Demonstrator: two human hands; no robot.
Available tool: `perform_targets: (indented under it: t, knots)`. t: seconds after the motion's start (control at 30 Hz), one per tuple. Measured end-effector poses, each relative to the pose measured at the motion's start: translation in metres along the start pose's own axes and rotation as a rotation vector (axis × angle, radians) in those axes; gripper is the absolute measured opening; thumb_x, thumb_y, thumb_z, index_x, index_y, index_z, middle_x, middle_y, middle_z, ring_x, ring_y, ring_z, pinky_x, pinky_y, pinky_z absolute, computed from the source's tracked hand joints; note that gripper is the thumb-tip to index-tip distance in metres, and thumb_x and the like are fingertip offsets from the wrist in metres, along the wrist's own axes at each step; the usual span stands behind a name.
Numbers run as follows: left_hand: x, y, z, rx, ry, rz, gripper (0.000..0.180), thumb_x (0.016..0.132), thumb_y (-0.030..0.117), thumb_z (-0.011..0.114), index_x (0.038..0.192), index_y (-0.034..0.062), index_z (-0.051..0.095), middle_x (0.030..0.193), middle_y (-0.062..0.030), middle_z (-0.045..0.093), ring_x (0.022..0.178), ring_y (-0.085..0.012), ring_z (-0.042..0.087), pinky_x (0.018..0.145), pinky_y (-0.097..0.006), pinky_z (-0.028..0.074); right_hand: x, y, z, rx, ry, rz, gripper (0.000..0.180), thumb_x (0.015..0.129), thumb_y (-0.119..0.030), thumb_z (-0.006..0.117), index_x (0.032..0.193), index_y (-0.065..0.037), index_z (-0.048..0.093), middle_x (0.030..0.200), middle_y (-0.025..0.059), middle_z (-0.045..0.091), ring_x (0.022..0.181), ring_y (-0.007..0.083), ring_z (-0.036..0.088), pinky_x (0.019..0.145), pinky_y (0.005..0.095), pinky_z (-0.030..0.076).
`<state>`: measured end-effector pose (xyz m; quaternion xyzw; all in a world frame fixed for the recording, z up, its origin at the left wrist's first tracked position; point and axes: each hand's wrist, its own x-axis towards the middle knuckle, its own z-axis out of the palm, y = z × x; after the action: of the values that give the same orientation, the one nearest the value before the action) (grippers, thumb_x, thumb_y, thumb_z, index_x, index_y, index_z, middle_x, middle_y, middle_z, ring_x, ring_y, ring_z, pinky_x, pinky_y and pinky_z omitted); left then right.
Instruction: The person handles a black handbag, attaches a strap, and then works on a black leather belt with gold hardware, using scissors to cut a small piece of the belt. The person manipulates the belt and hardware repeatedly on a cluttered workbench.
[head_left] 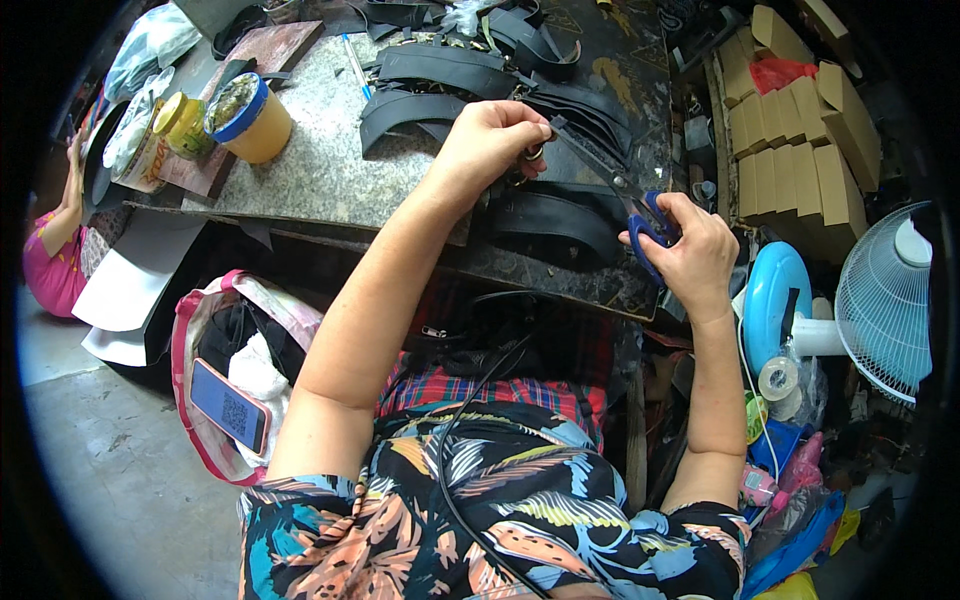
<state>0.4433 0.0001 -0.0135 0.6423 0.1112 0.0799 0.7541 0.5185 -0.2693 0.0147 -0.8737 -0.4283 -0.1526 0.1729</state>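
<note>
In the head view, the left hand [492, 140] is seen closed just above the middle of the frame, its fingers pinched on the end of a black rubber strip [548, 212] together with a small metal ring [535, 153]. The right hand [690, 250] is curled shut at right of centre, its fingers passed through the blue handles of a pair of long dark-bladed scissors [625, 195]. The blades are pointed up and left toward the left hand, and whether they touch the strip cannot be told.

One pair of scissors is seen. The black rubber pieces [440, 75] piled at upper centre overlap too much to be counted. Two jars are stood at upper left on the speckled stone slab [320, 165]: a yellow jar with a blue rim [250, 115] and a smaller yellow-lidded jar [180, 122].

A row of brown cardboard boxes [790, 150] is stacked at upper right, and a pale blue electric fan [885, 300] is placed at the right edge. A phone [230, 405] is lodged in a pink-trimmed bag [205, 330] at lower left. Another person's arm [65, 215] is visible at far left.
</note>
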Motion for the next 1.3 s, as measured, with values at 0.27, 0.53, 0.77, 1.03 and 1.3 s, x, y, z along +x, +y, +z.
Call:
perform_targets:
  t: [0.27,0.53,0.77,1.03,1.3]
  knots:
    - [-0.003,-0.001,0.003,0.017,-0.015,0.023,0.017,0.096,0.019,0.066,0.099,0.0021,0.069,0.076,-0.0009,0.066,0.067,-0.0093,0.064,0.065,-0.024,0.052,0.006,0.002,-0.008,0.178,-0.272,0.172,0.042,0.068,-0.034,0.092,0.086,-0.006,0.067,0.067,0.0035,0.065,0.056,0.0163,0.059,0.056,0.0300,0.046]
    - [-0.002,0.000,-0.001,-0.077,-0.087,0.042,0.018,0.097,0.019,0.066,0.093,0.0025,0.070,0.066,0.0021,0.057,0.059,-0.0080,0.055,0.058,-0.024,0.045,0.001,0.011,0.001,0.453,-0.319,0.263,0.043,0.068,-0.042,0.091,0.083,-0.010,0.067,0.060,0.0002,0.061,0.052,0.0135,0.057,0.055,0.0298,0.043]
    - [-0.004,-0.001,-0.001,-0.033,-0.076,0.050,0.018,0.097,0.020,0.066,0.093,0.0031,0.069,0.067,0.0028,0.058,0.060,-0.0063,0.053,0.059,-0.023,0.043,-0.004,0.017,0.008,0.540,-0.388,0.289,0.036,0.073,-0.029,0.089,0.083,-0.007,0.062,0.062,-0.0018,0.056,0.056,0.0081,0.049,0.056,0.0260,0.040]
    - [-0.004,-0.003,-0.001,-0.015,-0.071,0.048,0.017,0.097,0.020,0.068,0.096,0.0034,0.069,0.071,0.0026,0.059,0.062,-0.0061,0.054,0.060,-0.023,0.043,-0.008,0.016,0.018,0.623,-0.313,0.175,0.037,0.077,-0.028,0.090,0.081,-0.007,0.060,0.058,-0.0018,0.053,0.052,0.0063,0.047,0.050,0.0239,0.037]
    - [0.001,0.006,-0.008,-0.191,-0.011,-0.030,0.016,0.098,0.018,0.066,0.097,0.0023,0.068,0.071,-0.0064,0.067,0.062,-0.0125,0.066,0.058,-0.023,0.054,-0.002,0.014,0.008,1.207,-0.344,0.691,0.028,0.094,-0.029,0.074,0.086,-0.006,0.063,0.061,-0.0030,0.057,0.048,0.0038,0.054,0.043,0.0186,0.041]
